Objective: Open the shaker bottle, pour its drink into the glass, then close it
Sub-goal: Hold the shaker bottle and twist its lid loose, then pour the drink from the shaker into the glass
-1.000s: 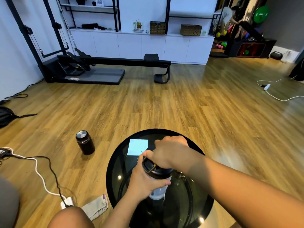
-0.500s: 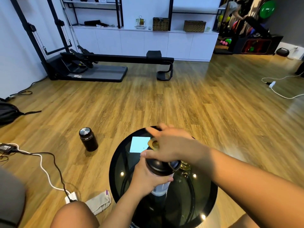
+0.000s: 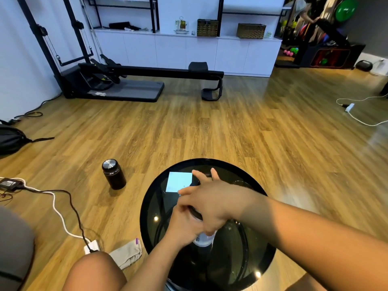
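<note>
Since half a second ago the right hand (image 3: 212,204) has slid farther across the top of the shaker bottle (image 3: 203,241), its fingers now splayed straight toward the far rim, and it hides nearly all of the lid (only a dark, blurred sliver shows). The left hand (image 3: 182,226) grips the bottle's body, which stands near the middle of the round black bench (image 3: 147,208). Bare dark top lies open to the right and on the near side, while a pale paper square (image 3: 179,181) sits just beside the outstretched fingertips.
</note>
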Motion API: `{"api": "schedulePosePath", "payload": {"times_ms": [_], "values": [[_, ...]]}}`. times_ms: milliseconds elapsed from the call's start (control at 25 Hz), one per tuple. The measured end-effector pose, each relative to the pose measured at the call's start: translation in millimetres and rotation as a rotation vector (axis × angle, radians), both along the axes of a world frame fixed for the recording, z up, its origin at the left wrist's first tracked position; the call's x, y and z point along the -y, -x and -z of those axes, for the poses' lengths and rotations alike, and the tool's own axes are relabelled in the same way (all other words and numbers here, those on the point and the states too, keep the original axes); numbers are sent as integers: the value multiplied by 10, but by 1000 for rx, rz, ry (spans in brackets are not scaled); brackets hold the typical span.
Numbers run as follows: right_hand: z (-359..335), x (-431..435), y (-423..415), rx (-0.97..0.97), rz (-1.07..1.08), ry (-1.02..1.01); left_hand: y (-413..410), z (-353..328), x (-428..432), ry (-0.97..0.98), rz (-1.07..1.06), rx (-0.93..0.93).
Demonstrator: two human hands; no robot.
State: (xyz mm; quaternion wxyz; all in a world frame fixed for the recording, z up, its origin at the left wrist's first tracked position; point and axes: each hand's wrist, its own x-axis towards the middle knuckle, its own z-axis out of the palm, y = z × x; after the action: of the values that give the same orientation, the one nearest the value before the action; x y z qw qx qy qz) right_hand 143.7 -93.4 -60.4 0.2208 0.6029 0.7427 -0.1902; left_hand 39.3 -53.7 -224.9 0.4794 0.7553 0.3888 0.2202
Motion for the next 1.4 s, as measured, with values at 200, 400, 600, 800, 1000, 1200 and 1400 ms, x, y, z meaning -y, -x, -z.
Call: {"api": "schedulePosePath", "payload": {"times_ms": [200, 400, 600, 800, 1000, 1200, 1400], "values": [[-77, -135, -141, 82, 446, -241, 15, -31, 16, 55, -72, 74], [66, 37, -159, 87, 220, -245, 41, -70, 37, 74, -46, 104], [-163, 141, -568, -370, 301, -419, 14, -60, 48, 46, -64, 114], [399, 834, -1107, -1191, 900, -546, 1, 109, 144, -3, -73, 100], [1518, 1345, -1236, -2062, 1369, -344, -53, 103, 215, -118, -155, 81], [2199, 1489, -1172, -2357, 1716, -186, -147, 7, 194, -290, -163, 77], [2560, 1496, -1085, -2415, 1656, -64, -268, -87, 32, -429, -18, -122]]}}
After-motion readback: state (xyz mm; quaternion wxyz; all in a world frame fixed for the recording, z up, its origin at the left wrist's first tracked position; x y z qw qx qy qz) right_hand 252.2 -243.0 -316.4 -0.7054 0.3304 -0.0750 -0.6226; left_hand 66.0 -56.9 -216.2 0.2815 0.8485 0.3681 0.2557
